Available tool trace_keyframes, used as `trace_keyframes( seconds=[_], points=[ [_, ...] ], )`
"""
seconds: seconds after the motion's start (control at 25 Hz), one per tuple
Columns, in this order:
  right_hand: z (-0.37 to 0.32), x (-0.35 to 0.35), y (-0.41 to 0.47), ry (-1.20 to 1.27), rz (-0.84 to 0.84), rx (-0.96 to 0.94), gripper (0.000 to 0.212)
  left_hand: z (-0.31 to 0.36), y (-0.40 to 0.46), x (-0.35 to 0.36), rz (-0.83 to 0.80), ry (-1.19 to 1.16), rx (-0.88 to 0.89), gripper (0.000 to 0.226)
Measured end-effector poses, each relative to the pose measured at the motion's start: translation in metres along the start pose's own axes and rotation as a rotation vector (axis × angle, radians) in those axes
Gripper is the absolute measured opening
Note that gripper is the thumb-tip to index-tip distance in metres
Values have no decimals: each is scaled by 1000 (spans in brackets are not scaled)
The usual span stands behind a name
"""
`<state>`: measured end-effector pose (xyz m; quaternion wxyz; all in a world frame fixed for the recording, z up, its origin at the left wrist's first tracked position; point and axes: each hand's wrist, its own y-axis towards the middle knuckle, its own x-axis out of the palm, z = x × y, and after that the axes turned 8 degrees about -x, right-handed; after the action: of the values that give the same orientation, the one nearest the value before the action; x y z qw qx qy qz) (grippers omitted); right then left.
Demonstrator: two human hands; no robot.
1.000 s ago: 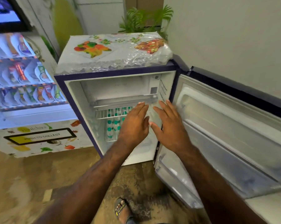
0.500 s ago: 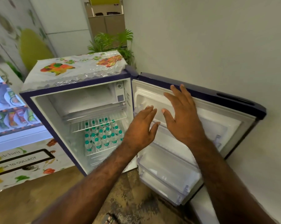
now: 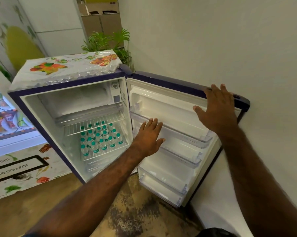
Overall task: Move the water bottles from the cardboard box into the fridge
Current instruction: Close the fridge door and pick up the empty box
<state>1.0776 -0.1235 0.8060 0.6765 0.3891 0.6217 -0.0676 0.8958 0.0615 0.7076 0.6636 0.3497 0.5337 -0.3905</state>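
Note:
A small dark-blue fridge point(image 3: 41, 117) stands with its door point(image 3: 170, 117) swung wide against the right wall. Several small water bottles point(image 3: 100, 139) with green caps stand on the lower wire shelf inside. My right hand point(image 3: 217, 110) lies flat with straight fingers on the door's upper far edge. My left hand point(image 3: 148, 137) is spread open in front of the door's inner racks and holds nothing. No cardboard box is in view.
A plastic cover printed with fruit point(image 3: 67, 69) lies on the fridge top. A lit vending machine point(image 3: 9, 151) stands close on the left. A potted plant point(image 3: 108, 41) is behind the fridge. A pale wall point(image 3: 212, 40) runs along the right.
The door has swung further open to the right. My right hand has moved up and right onto the door's far edge; my left hand has shifted from the fridge opening to the door racks.

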Motion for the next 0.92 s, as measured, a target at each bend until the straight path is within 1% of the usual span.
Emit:
trace_keyframes(
  seconds=[0.08, 0.2, 0.44, 0.68, 0.84, 0.92],
  points=[
    [3, 1, -7, -31, -11, 12, 76, -2, 2, 4, -37, 26, 8, 74],
    [-2, -3, -12, -51, 13, 29, 66, -6, 2, 7, -69, 30, 21, 72],
    [-28, -16, -17, -29, -36, 121, 81, -20, -1, -5, -65, -41, 22, 66],
    [-76, -33, -43, -36, -67, 188, 81, -42, -20, -12, -103, -20, 24, 64],
    [-116, -56, -62, -59, -150, 149, 77, -53, -47, -26, -74, -76, 58, 58],
    [-137, -70, -69, -52, -191, 145, 72, -51, -67, -31, -9, -137, 104, 56]
  ],
)
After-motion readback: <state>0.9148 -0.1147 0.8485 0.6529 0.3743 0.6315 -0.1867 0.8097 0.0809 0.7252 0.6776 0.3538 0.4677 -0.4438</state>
